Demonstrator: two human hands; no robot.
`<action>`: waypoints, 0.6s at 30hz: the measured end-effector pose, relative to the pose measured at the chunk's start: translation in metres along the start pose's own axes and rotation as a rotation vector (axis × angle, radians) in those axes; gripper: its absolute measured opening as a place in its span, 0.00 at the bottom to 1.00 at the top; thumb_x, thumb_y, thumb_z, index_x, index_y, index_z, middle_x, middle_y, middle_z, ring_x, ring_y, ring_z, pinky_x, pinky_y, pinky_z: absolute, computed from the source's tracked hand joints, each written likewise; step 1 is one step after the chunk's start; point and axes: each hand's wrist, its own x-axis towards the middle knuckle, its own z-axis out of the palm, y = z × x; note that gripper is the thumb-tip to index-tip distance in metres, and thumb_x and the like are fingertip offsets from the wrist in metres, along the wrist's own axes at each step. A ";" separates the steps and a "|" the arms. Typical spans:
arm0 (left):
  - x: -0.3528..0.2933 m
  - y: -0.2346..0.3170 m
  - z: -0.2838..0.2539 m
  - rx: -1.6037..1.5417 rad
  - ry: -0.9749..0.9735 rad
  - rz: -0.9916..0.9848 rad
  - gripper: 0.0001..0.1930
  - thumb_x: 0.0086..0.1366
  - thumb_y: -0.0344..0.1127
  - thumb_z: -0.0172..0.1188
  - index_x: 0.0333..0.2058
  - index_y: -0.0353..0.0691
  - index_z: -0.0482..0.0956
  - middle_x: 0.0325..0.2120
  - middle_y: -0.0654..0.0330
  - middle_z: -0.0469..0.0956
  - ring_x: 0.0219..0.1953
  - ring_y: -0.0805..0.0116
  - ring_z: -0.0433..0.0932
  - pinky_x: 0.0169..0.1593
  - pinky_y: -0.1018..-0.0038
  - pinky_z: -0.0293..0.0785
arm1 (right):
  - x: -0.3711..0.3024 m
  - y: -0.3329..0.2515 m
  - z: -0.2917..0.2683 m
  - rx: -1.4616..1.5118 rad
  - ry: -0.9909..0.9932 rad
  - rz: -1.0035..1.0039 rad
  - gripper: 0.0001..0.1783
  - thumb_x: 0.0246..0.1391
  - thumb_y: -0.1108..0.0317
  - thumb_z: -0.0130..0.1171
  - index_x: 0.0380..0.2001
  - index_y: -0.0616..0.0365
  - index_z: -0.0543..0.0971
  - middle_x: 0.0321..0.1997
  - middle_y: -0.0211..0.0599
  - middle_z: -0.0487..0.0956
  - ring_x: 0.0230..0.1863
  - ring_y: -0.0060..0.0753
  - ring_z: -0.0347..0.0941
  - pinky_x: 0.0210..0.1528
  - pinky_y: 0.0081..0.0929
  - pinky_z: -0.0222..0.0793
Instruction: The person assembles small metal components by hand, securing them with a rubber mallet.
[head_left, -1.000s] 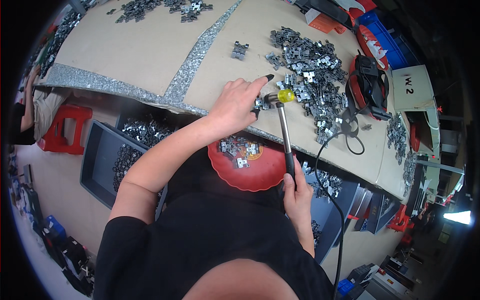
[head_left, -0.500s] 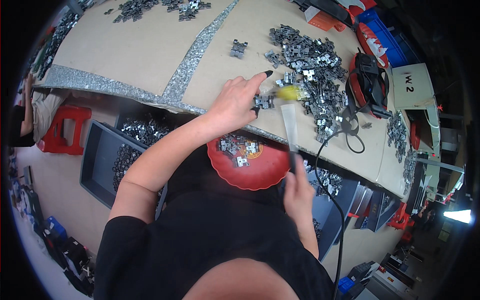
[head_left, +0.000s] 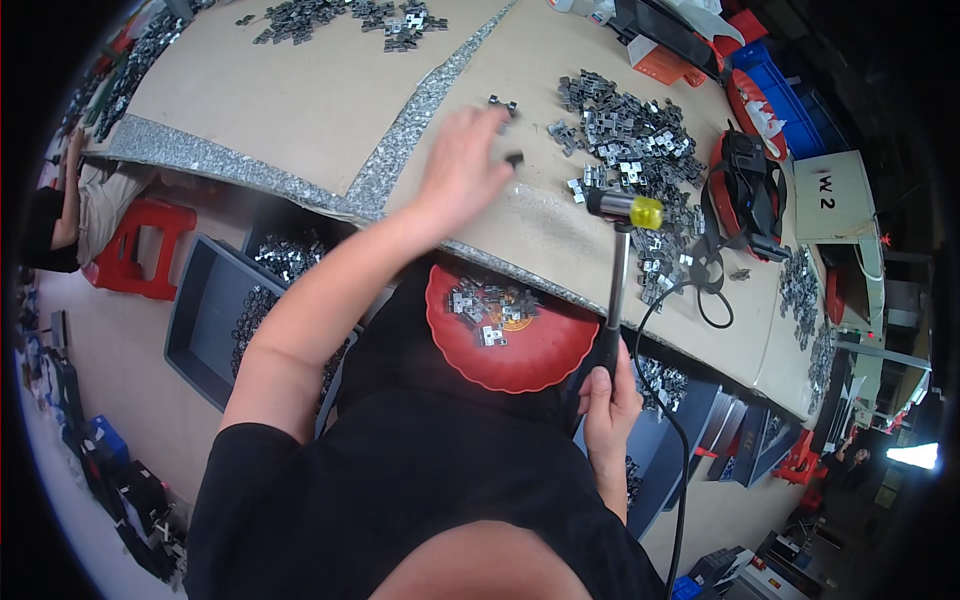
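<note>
My right hand (head_left: 610, 405) grips the black handle of a hammer (head_left: 620, 265). Its metal head with a yellow tip is raised over the table's near part. Blurred by motion, my left hand (head_left: 465, 165) reaches over the tabletop with thumb and index finger apart and black covers on fingertips. Just at its fingertips lie small metal clip-like parts (head_left: 503, 105), partly hidden by the fingers. In front of my body, below the table edge, a red scalloped plate (head_left: 515, 365) holds several such metal parts (head_left: 490, 335).
A large heap of metal parts (head_left: 640, 140) covers the table's right side. Beside it lie a black and red device (head_left: 745, 190) and a black cable (head_left: 680, 430). Grey bins (head_left: 205, 310) of parts stand below the table. A red stool (head_left: 145, 245) and another person are at far left.
My left hand has moved away from the table's near edge toward the farther parts. The parts it was at have left that edge, and more lie in the plate. The hammer has swung up.
</note>
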 end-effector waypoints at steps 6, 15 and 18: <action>0.053 -0.059 -0.001 0.120 -0.133 0.234 0.24 0.45 0.20 0.51 0.46 0.34 0.69 0.44 0.50 0.70 0.48 0.55 0.67 0.53 0.66 0.61 | 0.000 0.004 0.002 -0.031 -0.043 -0.006 0.21 0.55 0.73 0.44 0.54 0.63 0.64 0.15 0.27 0.68 0.15 0.12 0.62 0.16 0.12 0.58; 0.008 -0.003 -0.013 0.046 -0.455 0.167 0.17 0.43 0.18 0.48 0.35 0.29 0.74 0.31 0.49 0.73 0.37 0.51 0.71 0.44 0.66 0.67 | 0.000 0.007 0.001 -0.015 -0.030 0.099 0.22 0.56 0.69 0.45 0.55 0.60 0.62 0.15 0.25 0.68 0.14 0.10 0.59 0.16 0.10 0.55; -0.011 0.011 -0.009 0.032 -0.393 0.110 0.16 0.43 0.19 0.50 0.34 0.30 0.72 0.26 0.50 0.73 0.32 0.52 0.73 0.38 0.65 0.69 | 0.003 0.006 0.003 -0.050 -0.049 0.077 0.22 0.56 0.69 0.45 0.55 0.59 0.63 0.15 0.25 0.68 0.14 0.10 0.59 0.16 0.10 0.55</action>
